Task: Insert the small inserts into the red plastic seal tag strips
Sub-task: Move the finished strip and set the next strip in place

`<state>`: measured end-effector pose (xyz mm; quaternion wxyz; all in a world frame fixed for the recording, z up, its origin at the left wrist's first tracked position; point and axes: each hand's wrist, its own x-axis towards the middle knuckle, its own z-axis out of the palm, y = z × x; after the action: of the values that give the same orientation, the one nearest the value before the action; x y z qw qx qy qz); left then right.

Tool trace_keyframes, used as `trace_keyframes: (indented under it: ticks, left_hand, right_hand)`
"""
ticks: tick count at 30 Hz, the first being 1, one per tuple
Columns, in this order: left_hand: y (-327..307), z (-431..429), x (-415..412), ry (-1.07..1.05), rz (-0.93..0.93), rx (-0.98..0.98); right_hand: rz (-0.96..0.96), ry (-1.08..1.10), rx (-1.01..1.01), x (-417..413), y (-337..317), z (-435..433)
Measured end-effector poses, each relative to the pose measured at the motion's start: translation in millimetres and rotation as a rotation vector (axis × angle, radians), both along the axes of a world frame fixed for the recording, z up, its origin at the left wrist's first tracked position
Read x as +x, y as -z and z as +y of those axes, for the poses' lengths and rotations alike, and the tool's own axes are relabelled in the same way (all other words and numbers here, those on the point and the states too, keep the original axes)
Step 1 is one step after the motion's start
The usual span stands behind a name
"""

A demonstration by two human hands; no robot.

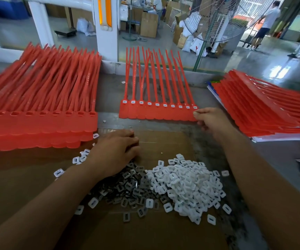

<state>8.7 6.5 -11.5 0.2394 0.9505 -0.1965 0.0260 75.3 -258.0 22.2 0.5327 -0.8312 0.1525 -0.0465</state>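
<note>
Now right hand [210, 120] pinches right edge, strip sheet [156, 115].

You'll find nothing legible here — only what may be faint embossed marks on the red seal tag strips [89, 78], too blurred to read.
</note>
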Motion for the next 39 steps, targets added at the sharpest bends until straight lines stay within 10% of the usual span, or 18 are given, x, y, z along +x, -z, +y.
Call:
trace_keyframes:
  ticks: [6, 15, 29, 35, 39]
  left_hand:
    - [-6, -2, -4, -0.138, -0.199, -0.147]
    - [-10, -5, -7, -0.194, -0.181, -0.042]
    - [-14, -7, -12, -0.095, -0.322, 0.047]
    - [-12, -5, -13, -0.335, -0.034, 0.252]
    - [-12, -3, -8, -0.197, -0.147, -0.087]
  right_hand:
    - [0.073, -0.549, -0.521, -14, -29, 61]
    - [0.033, -0.825, -0.561, -17, -40, 165]
    - [0.316, -0.502, 0.228, -11, -29, 228]
    - [0.132, -0.499, 0.098, -11, -29, 244]
    - [0.002, -0.478, 0.133, -10, -37, 229]
